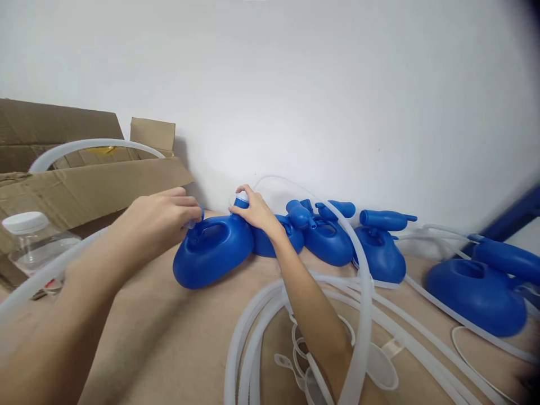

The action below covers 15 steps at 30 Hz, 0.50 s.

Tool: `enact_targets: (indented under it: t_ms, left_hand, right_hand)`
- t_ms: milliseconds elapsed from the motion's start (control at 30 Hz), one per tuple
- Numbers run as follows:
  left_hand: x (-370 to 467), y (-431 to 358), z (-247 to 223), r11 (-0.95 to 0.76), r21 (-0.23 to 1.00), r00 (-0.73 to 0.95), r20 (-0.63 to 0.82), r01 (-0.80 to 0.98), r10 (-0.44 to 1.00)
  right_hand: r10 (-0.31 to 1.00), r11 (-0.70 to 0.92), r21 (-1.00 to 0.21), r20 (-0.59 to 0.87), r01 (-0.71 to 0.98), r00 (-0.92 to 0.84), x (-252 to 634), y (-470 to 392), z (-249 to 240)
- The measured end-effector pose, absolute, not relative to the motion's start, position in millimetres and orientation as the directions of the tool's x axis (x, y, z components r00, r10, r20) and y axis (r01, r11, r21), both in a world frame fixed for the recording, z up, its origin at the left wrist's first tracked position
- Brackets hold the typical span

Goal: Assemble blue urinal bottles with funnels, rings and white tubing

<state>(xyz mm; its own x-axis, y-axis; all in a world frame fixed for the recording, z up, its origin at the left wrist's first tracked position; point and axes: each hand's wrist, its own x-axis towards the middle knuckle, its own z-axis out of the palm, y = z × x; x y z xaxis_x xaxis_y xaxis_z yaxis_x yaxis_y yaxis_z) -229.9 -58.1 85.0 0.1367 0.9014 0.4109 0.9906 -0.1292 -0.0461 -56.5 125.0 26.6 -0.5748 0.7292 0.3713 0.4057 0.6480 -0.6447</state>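
A blue plastic bottle with a handle opening lies on the tan surface in front of me. My right hand grips the upright neck at its upper right end, fingers and thumb around the white cap. At the bottle's left end, my left hand is closed, fingertips pressed together by a small blue part; what exactly they pinch is hidden. A translucent hose runs behind my left forearm, and I cannot tell whether it reaches that hand.
More blue bottles line the wall to the right, several topped with blue spouted pieces. Coiled hoses and white plastic caps lie in front. An open cardboard box and a clear white-lidded jar stand left.
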Motion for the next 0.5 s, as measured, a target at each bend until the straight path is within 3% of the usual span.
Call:
enact_targets:
  t_ms: [100,233,333,500]
  left_hand:
    - [-212,-53,73,-0.088,-0.249,0.166,0.314,0.965,0.935]
    - [-197,-45,56,-0.133,-0.365,0.256,0.314,0.922,0.914]
    - [-193,-43,51,-0.137,-0.422,0.279,0.296,0.896,0.914]
    - [-199,-46,50,-0.070,-0.423,0.200,0.273,0.903,0.941]
  right_hand:
    - [0.720,0.661,-0.631,0.381,0.406,-0.580,-53,129,25]
    - [0.678,0.679,-0.648,0.372,0.346,-0.634,-47,137,25]
    - [0.687,0.678,-0.609,0.327,0.412,-0.649,-41,142,25]
    - [0.674,0.710,-0.437,0.196,0.552,-0.712,-36,136,30]
